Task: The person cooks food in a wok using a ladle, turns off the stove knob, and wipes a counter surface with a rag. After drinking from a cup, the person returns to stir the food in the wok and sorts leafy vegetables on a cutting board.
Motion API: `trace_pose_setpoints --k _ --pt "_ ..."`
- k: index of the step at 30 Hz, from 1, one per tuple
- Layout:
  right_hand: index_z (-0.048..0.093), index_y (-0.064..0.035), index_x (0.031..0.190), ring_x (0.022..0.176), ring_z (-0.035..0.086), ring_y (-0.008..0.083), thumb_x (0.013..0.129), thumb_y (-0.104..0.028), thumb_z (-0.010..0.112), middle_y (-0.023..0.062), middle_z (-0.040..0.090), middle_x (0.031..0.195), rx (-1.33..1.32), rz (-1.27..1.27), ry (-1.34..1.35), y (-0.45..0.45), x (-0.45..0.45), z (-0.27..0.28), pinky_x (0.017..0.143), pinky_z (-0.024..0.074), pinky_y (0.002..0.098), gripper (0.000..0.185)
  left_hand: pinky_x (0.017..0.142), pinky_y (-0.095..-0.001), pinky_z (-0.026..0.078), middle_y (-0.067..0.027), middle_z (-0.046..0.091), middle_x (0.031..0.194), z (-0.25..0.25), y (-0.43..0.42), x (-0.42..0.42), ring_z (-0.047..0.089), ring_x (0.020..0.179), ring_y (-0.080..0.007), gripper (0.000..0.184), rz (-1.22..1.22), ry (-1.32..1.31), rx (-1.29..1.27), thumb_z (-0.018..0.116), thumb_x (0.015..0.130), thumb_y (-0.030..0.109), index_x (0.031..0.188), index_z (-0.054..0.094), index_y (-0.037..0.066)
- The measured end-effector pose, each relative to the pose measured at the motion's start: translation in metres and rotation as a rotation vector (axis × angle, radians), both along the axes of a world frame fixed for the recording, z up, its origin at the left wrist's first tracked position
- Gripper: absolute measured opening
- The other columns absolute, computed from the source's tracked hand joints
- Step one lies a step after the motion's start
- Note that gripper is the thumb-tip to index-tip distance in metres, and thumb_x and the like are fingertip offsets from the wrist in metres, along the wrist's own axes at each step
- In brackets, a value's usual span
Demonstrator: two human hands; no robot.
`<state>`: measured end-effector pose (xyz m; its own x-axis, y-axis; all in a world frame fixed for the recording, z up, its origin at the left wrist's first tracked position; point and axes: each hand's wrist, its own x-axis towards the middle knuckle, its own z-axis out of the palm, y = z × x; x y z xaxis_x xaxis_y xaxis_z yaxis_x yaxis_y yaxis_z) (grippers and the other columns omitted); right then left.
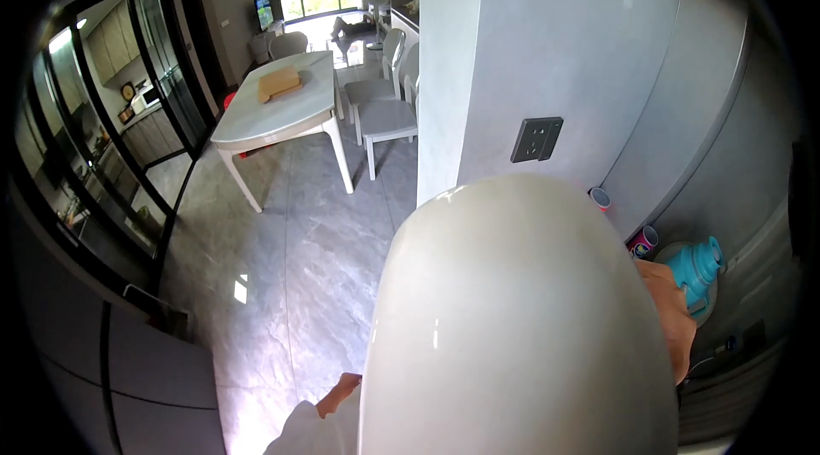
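A large, glossy off-white panel with a rounded top [521, 310] fills the middle of the view, close to the camera. Its exact kind I cannot make out. At its lower left edge is my left hand [340, 393], below a pale sleeve, gripping the edge with its fingers partly hidden. My right hand [671, 318] presses around the right edge, mostly covered by the panel. Just beyond that hand stands a turquoise thermos jug [696, 269] on a round surface.
A grey wall [564, 45] with a dark socket plate [537, 140] rises behind the panel. Two cups [643, 240] sit low at right. To the left stand a dining table [282, 118], chairs [389, 118] and black-framed glass doors [102, 105]. A person [352, 28] reclines far back.
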<state>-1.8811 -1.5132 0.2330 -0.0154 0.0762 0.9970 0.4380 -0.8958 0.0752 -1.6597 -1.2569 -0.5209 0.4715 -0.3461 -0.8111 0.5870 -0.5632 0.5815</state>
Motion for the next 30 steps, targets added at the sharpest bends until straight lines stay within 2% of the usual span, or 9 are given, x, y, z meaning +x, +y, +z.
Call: trace_pose_setpoints --k 6,9,12,18,19,21,27,30 --pt "0.041 -0.0067 0.059 0.047 0.055 0.0212 0.074 -0.034 0.056 0.0160 0.057 0.060 -0.014 -0.026 0.054 -0.003 -0.001 0.001 0.043 0.0416 0.0241 0.034 0.043 -0.0263 0.035 -0.0049 0.056 0.061 -0.007 -0.007 0.006 0.049 0.051 -0.0144 0.012 -0.019 -0.012 0.001 0.057 0.078 0.015 0.074 0.061 0.005" --pt "0.042 -0.0065 0.059 0.048 0.056 0.0220 0.073 -0.034 0.057 0.0167 0.057 0.061 -0.138 0.136 -0.109 -0.018 0.010 -0.014 0.043 0.0417 0.0244 0.034 0.044 -0.0268 0.036 -0.0053 0.056 0.062 0.007 -0.017 0.008 0.050 0.052 -0.0152 0.012 -0.036 -0.020 -0.002 0.057 0.078 0.016 0.075 0.061 0.005" --pt "0.044 -0.0057 0.060 0.048 0.056 0.0220 0.072 -0.034 0.057 0.0175 0.057 0.062 -0.116 0.158 -0.208 -0.019 0.012 -0.016 0.043 0.0424 0.0246 0.033 0.045 -0.0273 0.036 -0.0058 0.056 0.062 0.012 -0.029 0.014 0.050 0.053 -0.0159 0.012 -0.066 -0.029 -0.002 0.057 0.078 0.016 0.075 0.061 0.005" --pt "0.047 -0.0048 0.063 0.049 0.056 0.0224 0.069 -0.031 0.060 0.0192 0.057 0.065 -0.346 0.081 -0.080 -0.024 -0.005 0.000 0.044 0.0436 0.0253 0.030 0.047 -0.0284 0.037 -0.0067 0.057 0.064 0.021 -0.055 0.029 0.051 0.055 -0.0174 0.012 -0.159 -0.086 -0.001 0.057 0.078 0.017 0.077 0.061 0.006" --pt "0.047 -0.0079 0.061 0.052 0.059 0.0218 0.067 -0.030 0.065 0.0149 0.059 0.065 -0.177 0.010 0.051 -0.015 -0.012 -0.001 0.047 0.0461 0.0263 0.029 0.047 -0.0286 0.038 -0.0069 0.057 0.064 0.023 -0.061 0.031 0.052 0.055 -0.0176 0.012 -0.184 -0.106 -0.002 0.057 0.078 0.018 0.077 0.061 0.006" --pt "0.046 -0.0109 0.060 0.055 0.062 0.0212 0.066 -0.029 0.070 0.0106 0.061 0.066 -0.012 -0.064 0.171 -0.009 -0.016 -0.001 0.050 0.0485 0.0272 0.031 0.048 -0.0289 0.038 -0.0072 0.057 0.064 0.025 -0.067 0.036 0.052 0.056 -0.0181 0.012 -0.220 -0.132 -0.001 0.057 0.078 0.018 0.078 0.061 0.007" --pt "0.042 -0.0102 0.059 0.053 0.061 0.0203 0.067 -0.025 0.070 0.0119 0.060 0.067 -0.035 -0.108 0.089 -0.009 -0.017 0.005 0.047 0.0475 0.0264 0.032 0.049 -0.0300 0.039 -0.0081 0.058 0.066 0.031 -0.089 0.050 0.053 0.058 -0.0196 0.012 -0.365 -0.251 0.000 0.057 0.078 0.019 0.079 0.061 0.007" --pt "0.045 -0.0101 0.061 0.053 0.060 0.0202 0.068 -0.024 0.069 0.0131 0.060 0.067 -0.061 -0.136 0.016 -0.014 -0.010 0.009 0.048 0.0478 0.0266 0.029 0.050 -0.0305 0.040 -0.0086 0.058 0.066 0.034 -0.095 0.057 0.054 0.059 -0.0203 0.013 -0.454 -0.325 0.002 0.057 0.078 0.020 0.080 0.061 0.008"
